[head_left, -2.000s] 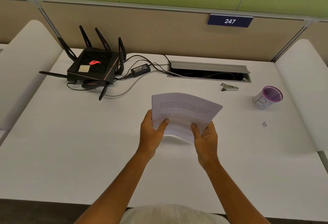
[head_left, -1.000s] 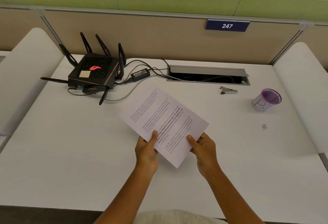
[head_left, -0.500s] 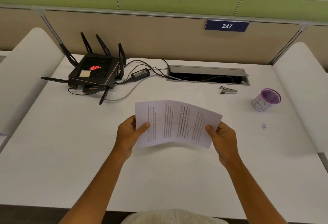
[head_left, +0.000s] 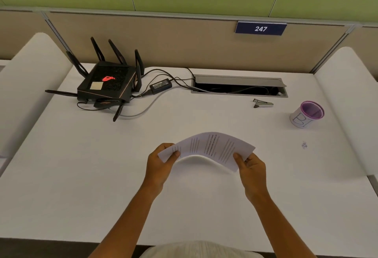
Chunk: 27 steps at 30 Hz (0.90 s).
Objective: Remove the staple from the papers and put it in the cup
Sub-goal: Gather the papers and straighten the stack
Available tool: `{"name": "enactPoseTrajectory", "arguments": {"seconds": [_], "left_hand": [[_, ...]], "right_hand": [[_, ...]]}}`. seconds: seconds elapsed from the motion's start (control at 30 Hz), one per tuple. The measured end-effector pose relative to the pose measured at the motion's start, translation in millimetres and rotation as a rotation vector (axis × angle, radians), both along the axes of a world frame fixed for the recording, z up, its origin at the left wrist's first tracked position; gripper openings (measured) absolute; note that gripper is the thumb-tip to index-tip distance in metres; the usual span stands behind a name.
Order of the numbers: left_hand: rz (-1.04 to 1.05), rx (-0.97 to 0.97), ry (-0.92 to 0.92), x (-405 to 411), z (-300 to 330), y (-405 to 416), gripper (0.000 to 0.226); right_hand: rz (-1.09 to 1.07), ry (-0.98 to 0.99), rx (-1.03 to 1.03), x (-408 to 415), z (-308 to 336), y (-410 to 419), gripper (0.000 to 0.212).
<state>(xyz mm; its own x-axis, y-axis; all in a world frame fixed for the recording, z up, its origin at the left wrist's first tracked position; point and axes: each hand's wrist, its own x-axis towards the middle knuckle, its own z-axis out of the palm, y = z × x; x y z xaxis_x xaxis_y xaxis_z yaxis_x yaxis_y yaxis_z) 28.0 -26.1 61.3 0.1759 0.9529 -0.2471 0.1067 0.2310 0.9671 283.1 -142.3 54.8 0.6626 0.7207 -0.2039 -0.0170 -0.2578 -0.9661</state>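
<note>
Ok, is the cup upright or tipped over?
Upright: the cup stands on its base on the desk, purple rim facing up.

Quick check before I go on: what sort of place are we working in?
Likely an office cubicle desk: numbered "247" sign on the partition, a cable hatch in the desk, and a router.

I see matt white printed papers (head_left: 208, 147), a smooth matt white desk (head_left: 102, 176), a shiny metal staple remover (head_left: 263, 103), and a black plastic router (head_left: 108, 85).
</note>
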Motion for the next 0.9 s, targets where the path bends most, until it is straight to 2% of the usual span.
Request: {"name": "enactPoseTrajectory", "arguments": {"seconds": [0.1, 0.3, 0.43, 0.5, 0.57, 0.67, 0.8, 0.9], "left_hand": [[-0.016, 0.036, 0.003, 0, 4, 3, 0.026], [-0.026, -0.026, 0.05, 3, -9, -10, 0.031], [0.026, -0.084, 0.112, 0, -10, -6, 0.02], [0.005, -0.093, 0.136, -4, -10, -2, 0.017], [0.01, -0.122, 0.118, -9, -9, 0, 0.013], [0.072, -0.193, 0.033, -17, -11, -1, 0.014], [0.177, -0.303, -0.168, -21, -11, -11, 0.026], [0.245, -0.389, -0.31, -13, -12, -26, 0.036]], "right_hand": [[-0.002, -0.012, 0.017, 4, 1, 2, 0.018], [0.001, 0.018, -0.068, 1, -15, -3, 0.016], [0.08, -0.007, -0.085, 14, -1, 6, 0.018], [0.138, -0.003, -0.103, 28, 9, 11, 0.012], [0.204, 0.078, -0.094, 44, 17, 14, 0.013], [0.288, 0.235, -0.084, 58, 22, 13, 0.034], [0.23, 0.549, 0.043, 49, 13, 7, 0.045], [0.198, 0.637, 0.078, 19, 10, 6, 0.056]]}}
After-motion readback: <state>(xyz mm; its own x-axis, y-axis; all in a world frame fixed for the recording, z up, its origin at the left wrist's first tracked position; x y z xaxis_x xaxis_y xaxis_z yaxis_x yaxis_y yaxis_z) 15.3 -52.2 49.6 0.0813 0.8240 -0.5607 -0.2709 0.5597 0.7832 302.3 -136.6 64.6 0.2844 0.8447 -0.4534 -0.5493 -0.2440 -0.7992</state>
